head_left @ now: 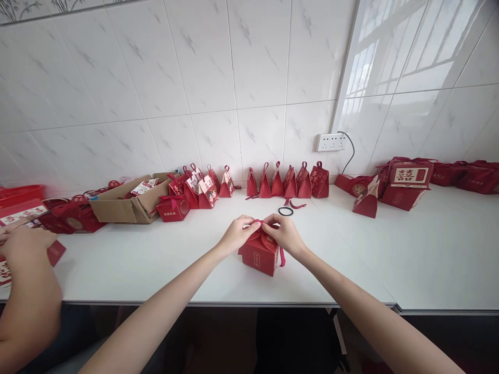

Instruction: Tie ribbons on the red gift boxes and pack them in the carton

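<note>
A red gift box (259,257) with gold print stands upright on the white table in front of me, its round-edged top flaps drawn together. At its top, my left hand (239,232) pinches a dark red ribbon from the left side. My right hand (284,231) meets it from the right, thumb and finger closed on the same ribbon. The two sets of fingertips nearly touch and hide most of the ribbon's middle. A loose ribbon end (282,257) hangs down the box's right side.
Behind stand several red triangular boxes (277,184) and a black ring (286,211). An open cardboard box (120,210) sits left, near a co-worker's arm (33,280). More red boxes (403,197) are stacked right. A power strip (330,142) is on the tiled wall.
</note>
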A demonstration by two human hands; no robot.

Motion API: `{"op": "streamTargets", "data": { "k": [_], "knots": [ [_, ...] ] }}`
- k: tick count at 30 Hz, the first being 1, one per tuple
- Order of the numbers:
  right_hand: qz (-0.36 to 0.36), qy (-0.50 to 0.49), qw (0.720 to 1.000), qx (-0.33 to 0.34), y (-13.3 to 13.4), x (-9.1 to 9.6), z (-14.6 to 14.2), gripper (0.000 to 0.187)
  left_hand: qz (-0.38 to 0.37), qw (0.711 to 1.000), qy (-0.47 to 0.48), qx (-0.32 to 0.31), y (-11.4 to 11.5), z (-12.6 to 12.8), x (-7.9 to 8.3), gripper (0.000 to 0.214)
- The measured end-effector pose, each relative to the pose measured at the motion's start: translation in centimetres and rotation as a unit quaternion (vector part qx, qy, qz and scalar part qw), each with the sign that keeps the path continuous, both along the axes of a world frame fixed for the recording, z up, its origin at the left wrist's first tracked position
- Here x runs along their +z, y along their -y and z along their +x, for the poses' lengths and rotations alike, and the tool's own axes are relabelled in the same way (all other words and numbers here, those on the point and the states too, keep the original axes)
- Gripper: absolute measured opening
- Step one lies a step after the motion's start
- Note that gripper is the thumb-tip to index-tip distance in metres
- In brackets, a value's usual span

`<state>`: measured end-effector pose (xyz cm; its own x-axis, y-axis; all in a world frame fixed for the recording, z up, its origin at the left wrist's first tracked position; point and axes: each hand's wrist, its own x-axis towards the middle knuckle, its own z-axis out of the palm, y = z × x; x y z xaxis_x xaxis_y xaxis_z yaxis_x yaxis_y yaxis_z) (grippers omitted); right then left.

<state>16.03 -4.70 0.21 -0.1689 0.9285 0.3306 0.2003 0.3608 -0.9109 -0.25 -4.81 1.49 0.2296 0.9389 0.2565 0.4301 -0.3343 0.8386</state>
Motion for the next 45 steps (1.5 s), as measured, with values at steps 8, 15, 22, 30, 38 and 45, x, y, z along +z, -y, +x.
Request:
{"op": "streamTargets", "data": {
  "k": [8, 15, 22, 30, 38, 45],
  "knots": [
    [0.025, 0.043, 0.999, -0.002, 0.2, 0.1, 0.6, 0.009, -0.04, 0.998, 0.042, 0.023, 0.2, 0.6, 0.3, 0.022],
    [0.02, 0.049, 0.999, 0.015, 0.0, 0.1, 0.8, 0.013, -0.068, 0.995, 0.068, -0.002, 0.1, 0.7, 0.2, 0.023],
    [0.021, 0.062, 0.997, 0.029, 0.0, 0.6, 1.1, 0.015, -0.115, 0.984, 0.133, -0.023, 0.0, 0.9, -0.1, 0.02],
    [0.079, 0.054, 0.995, -0.01, -0.3, -0.3, 1.0, 0.011, -0.17, 0.966, 0.196, -0.004, 0.2, 1.0, 0.1, 0.017],
    [0.303, 0.194, 0.931, -0.053, 0.5, -1.8, 2.2, 0.007, -0.186, 0.961, 0.204, 0.002, 0.4, 0.9, 0.2, 0.021],
    [0.436, 0.278, 0.849, -0.106, 0.6, -1.7, 1.8, 0.018, -0.153, 0.966, 0.207, 0.019, 0.8, 1.1, -0.2, 0.021]
  ]
}}
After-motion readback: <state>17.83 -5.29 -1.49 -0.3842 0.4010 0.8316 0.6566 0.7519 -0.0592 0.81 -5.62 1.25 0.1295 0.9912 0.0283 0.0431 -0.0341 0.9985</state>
